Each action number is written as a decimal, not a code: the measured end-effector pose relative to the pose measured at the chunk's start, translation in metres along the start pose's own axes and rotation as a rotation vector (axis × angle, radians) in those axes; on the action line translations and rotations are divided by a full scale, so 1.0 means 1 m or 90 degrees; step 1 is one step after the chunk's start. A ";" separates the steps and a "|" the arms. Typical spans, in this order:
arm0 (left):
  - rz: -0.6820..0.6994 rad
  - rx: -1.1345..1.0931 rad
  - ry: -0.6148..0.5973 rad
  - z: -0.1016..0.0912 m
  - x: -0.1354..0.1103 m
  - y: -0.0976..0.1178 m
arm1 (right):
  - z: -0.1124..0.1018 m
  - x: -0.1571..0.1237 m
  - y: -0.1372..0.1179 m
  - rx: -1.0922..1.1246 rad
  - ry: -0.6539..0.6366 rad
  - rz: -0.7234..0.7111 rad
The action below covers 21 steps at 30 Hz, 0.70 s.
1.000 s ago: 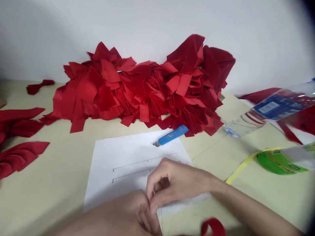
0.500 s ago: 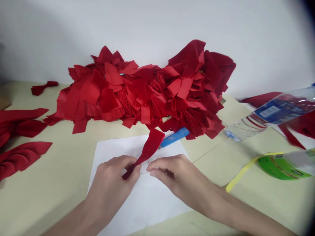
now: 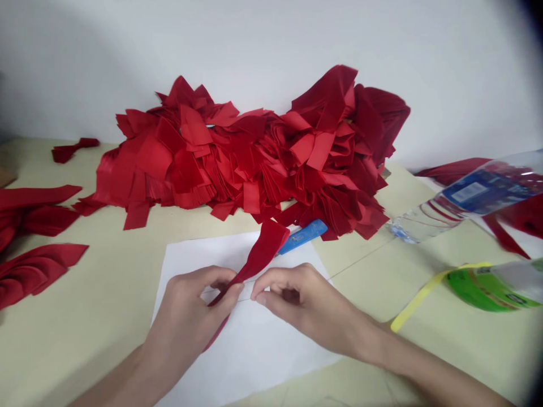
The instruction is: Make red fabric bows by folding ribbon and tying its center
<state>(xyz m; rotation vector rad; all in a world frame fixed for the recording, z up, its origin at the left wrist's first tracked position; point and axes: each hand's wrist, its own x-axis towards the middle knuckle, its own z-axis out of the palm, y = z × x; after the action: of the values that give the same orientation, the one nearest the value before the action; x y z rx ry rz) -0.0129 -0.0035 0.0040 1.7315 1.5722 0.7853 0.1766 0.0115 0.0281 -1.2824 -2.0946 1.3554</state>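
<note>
Red fabric strip (image 3: 265,251), one; two hands (image 3: 190,299) (image 3: 301,299)

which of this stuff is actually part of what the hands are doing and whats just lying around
In use:
- red strip, pinched by the left hand
- right hand, fingertips beside the strip
- white paper sheet with drawn lines, beneath both hands

Lying about:
- blue utility knife
- heap of red strips
- loose red pieces
- plastic water bottle
- tape roll

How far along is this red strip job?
Done: a large heap of red fabric strips lies against the wall, with looser red pieces to the left. In hand: the left hand pinches one red strip over a white paper sheet, the right hand beside it. Left: the heap, untouched by hands.
</note>
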 end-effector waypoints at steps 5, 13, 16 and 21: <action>-0.211 -0.400 -0.248 -0.013 0.011 0.009 | -0.011 0.009 0.004 0.127 -0.056 0.019; -0.207 -0.477 -0.609 -0.017 0.003 0.010 | -0.022 0.008 0.003 0.156 -0.326 -0.056; -0.138 -0.278 -0.612 -0.009 -0.008 0.009 | -0.015 0.000 -0.003 -0.061 -0.369 -0.117; -0.097 -0.116 -0.338 0.006 -0.010 0.008 | 0.012 -0.019 -0.014 -0.572 -0.121 -0.219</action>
<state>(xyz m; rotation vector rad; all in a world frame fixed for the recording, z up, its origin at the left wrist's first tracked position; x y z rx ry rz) -0.0046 -0.0148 0.0064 1.5071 1.2094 0.3390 0.1716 -0.0122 0.0379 -0.9796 -3.0360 0.3743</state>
